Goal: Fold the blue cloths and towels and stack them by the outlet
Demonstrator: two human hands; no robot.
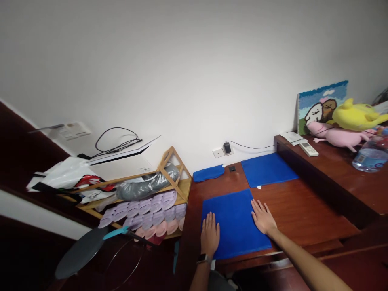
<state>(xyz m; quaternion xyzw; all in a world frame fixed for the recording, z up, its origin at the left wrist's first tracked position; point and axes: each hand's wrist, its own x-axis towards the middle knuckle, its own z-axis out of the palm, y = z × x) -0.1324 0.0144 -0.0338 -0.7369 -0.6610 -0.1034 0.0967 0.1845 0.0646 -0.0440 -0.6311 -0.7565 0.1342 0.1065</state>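
A blue cloth lies spread flat on the reddish-brown wooden desk. My left hand rests palm down on its left edge, fingers stretched out; a watch is on that wrist. On the cloth's right edge lies my right hand, flat with the fingers slightly apart. Neither hand grips anything. Behind, a second blue cloth lies flat toward the back right. A smaller folded blue cloth sits by the wall at the back left.
To the left stands a wooden rack with slippers, a white box and bags. A raised shelf at right holds plush toys, a remote and a water bottle. A charger is plugged into the wall.
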